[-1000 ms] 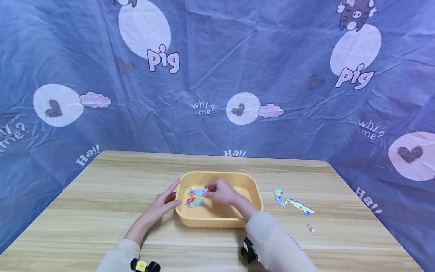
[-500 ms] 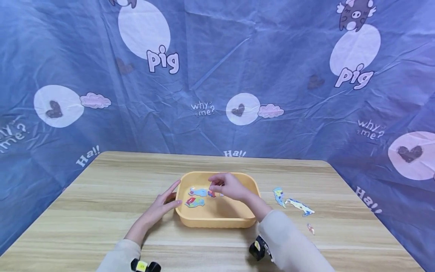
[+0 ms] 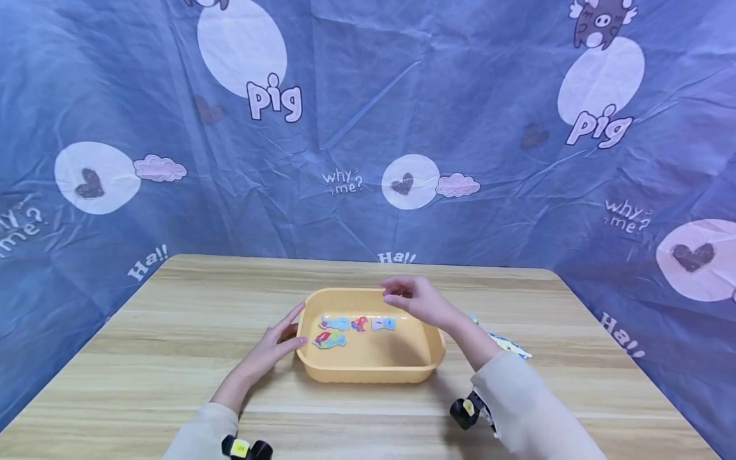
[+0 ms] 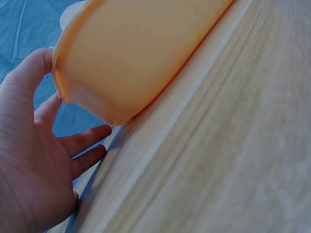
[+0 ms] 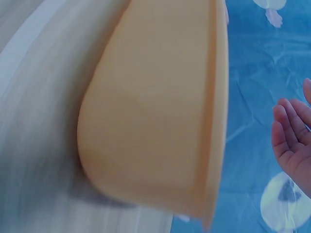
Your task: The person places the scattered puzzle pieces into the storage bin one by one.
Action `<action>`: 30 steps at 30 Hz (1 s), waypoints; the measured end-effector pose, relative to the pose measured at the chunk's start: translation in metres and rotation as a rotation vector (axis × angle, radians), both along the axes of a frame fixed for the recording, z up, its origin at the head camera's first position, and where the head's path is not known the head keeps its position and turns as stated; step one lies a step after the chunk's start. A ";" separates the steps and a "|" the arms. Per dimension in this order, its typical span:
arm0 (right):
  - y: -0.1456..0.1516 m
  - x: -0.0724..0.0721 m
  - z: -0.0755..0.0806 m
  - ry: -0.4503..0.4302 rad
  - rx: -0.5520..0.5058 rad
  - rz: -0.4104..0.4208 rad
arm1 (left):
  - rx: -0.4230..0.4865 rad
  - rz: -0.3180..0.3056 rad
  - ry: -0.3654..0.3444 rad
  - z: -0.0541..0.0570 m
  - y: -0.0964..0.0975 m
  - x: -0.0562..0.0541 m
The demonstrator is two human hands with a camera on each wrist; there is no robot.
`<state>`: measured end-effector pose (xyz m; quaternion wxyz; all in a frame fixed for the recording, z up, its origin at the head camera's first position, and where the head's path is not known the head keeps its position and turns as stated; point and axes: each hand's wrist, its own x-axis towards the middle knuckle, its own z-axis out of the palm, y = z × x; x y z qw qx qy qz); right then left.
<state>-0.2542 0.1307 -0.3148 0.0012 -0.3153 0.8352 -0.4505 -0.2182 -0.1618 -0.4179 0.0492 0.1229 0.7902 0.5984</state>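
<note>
A yellow-orange plastic tub [image 3: 374,375] stands on the table. Inside it lie several flat, irregular printed pieces: a blue one [image 3: 335,323], a red and green one [image 3: 330,340], a small red one [image 3: 360,324] and a pale blue and white one [image 3: 383,323]. My left hand [image 3: 270,348] rests against the tub's left end, thumb and index finger touching the rim and the other fingers spread, as the left wrist view shows. Over the tub's back right part hangs my right hand [image 3: 422,300], fingers loosely bent, holding nothing.
To the tub's right, partly hidden by the right forearm, lies a white and blue printed piece [image 3: 508,345]. A bit of another blue piece [image 3: 474,317] shows behind that arm. The wooden table [image 3: 190,306] ends at a blue printed cloth [image 3: 356,217].
My right hand has let go of the small pieces in the tub, risen, and moved right and back. The red and pale pieces now show fully. My left hand has stayed put.
</note>
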 end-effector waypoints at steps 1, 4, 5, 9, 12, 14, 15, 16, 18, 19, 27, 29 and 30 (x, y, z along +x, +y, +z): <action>0.004 0.000 0.001 -0.001 -0.004 -0.011 | -0.005 0.000 0.001 0.000 0.000 0.000; 0.018 0.000 0.003 -0.014 -0.020 -0.053 | -0.025 -0.001 0.006 0.001 -0.001 -0.001; 0.023 0.000 0.003 -0.017 -0.021 -0.070 | -0.032 -0.001 0.009 0.001 -0.001 -0.001; 0.044 0.000 0.002 -0.015 -0.020 -0.139 | -0.041 -0.005 0.016 0.002 -0.001 -0.001; 0.058 0.001 0.002 -0.009 -0.012 -0.193 | -0.033 -0.012 0.022 0.001 -0.001 -0.001; 0.066 0.001 0.001 -0.005 -0.013 -0.224 | -0.035 -0.012 0.031 0.001 -0.001 -0.001; 0.070 0.002 0.000 -0.004 -0.013 -0.239 | -0.035 -0.012 0.034 0.001 -0.001 -0.001; 0.073 0.002 -0.001 -0.004 -0.015 -0.252 | -0.033 -0.012 0.034 0.001 -0.001 -0.001; 0.081 0.003 -0.004 0.003 -0.022 -0.274 | -0.044 -0.013 0.039 0.000 0.000 -0.001; 0.084 0.002 -0.006 0.007 -0.027 -0.281 | -0.048 -0.011 0.037 0.000 0.000 0.000; 0.105 0.005 -0.023 0.041 0.039 -0.400 | -0.052 -0.010 0.034 0.000 0.001 0.001; 0.109 0.006 -0.027 0.031 0.060 -0.441 | -0.024 -0.022 0.032 0.000 0.001 0.001; 0.111 0.006 -0.030 0.024 0.068 -0.457 | -0.012 -0.023 0.028 0.000 0.001 0.001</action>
